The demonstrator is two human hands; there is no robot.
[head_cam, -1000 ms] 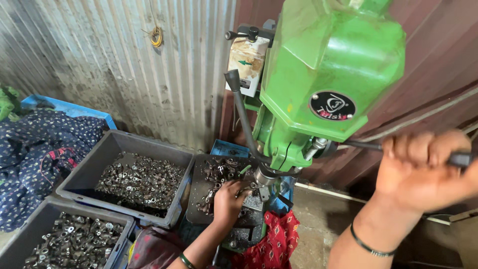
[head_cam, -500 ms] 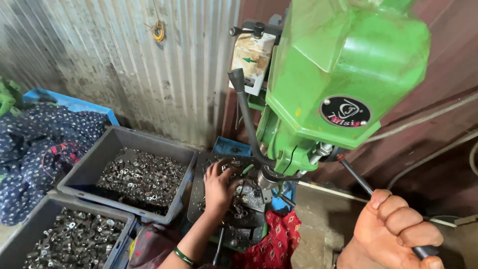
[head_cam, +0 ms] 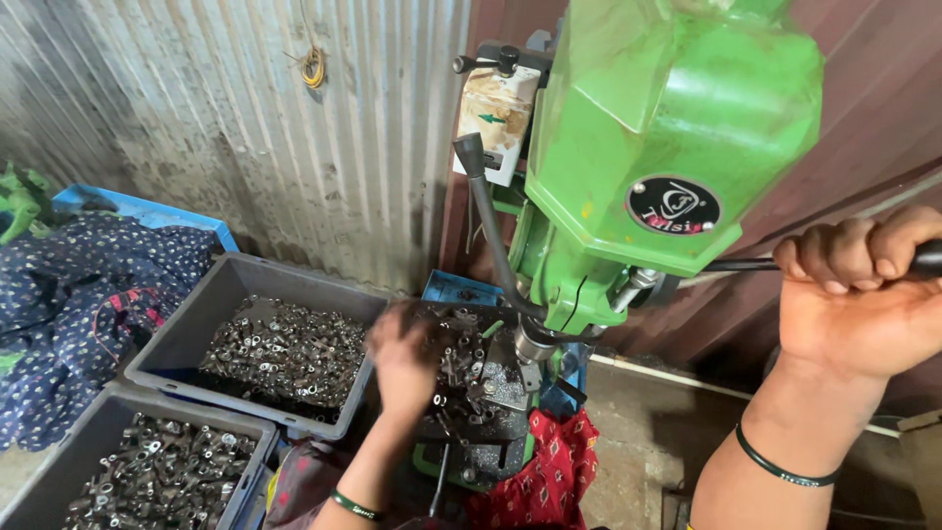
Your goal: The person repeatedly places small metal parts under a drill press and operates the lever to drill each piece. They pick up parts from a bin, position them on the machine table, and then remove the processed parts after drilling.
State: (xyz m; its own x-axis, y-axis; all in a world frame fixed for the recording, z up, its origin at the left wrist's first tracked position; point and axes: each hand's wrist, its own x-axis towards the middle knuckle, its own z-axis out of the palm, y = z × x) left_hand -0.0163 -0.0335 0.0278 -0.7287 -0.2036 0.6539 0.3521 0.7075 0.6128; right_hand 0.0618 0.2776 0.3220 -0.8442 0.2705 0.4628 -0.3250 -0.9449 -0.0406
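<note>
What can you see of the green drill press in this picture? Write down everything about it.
The green drill press stands upright against a corrugated metal wall. Its head is a bulky, glossy painted casing, seemingly cast metal, with a round dark badge on the front. A dark curved lever with a knob rises at its left. A thin feed handle sticks out to the right, gripped by the right hand. Below, the spindle points down at a work table strewn with small metal parts, where the blurred left hand rests.

A corrugated metal wall (head_cam: 245,128), grey and stained, is seen on the left, with a small coil of yellow wire (head_cam: 313,67) hung on it. A reddish-brown wall (head_cam: 873,128) is seen on the right, above a bare concrete floor (head_cam: 638,442).
</note>
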